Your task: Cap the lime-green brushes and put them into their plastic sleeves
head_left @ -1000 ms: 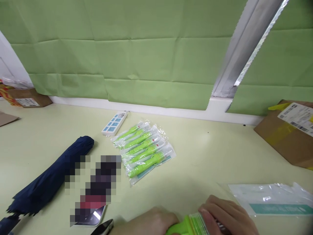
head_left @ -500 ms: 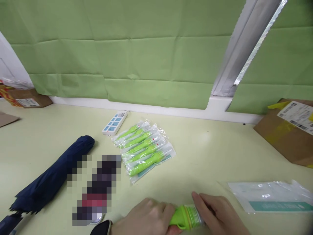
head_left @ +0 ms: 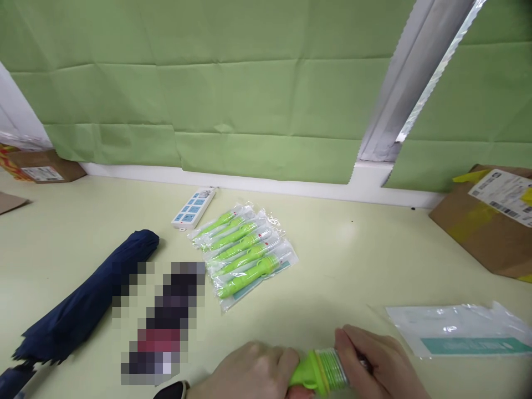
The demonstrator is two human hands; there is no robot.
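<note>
Low at frame's bottom edge, both hands closed around green flashlight (head_left: 318,372) just above desk (head_left: 374,260). Left hand (head_left: 249,371) wrapped body end; right hand (head_left: 376,366) curled over clear ribbed head end. Row of bagged green flashlights (head_left: 243,249) lay mid-desk, well apart. Empty plastic bag (head_left: 461,331) near right hand bore teal strip, print unreadable. Cardboard box (head_left: 486,221) carried shipping label, text too small to read.

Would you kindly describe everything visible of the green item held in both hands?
The green item is bright lime plastic with a ribbed clear section at its right end. It lies roughly level at the bottom edge of the view, just above the pale table. The left hand wraps its green end, the right hand its clear end; both hide the rest.
</note>
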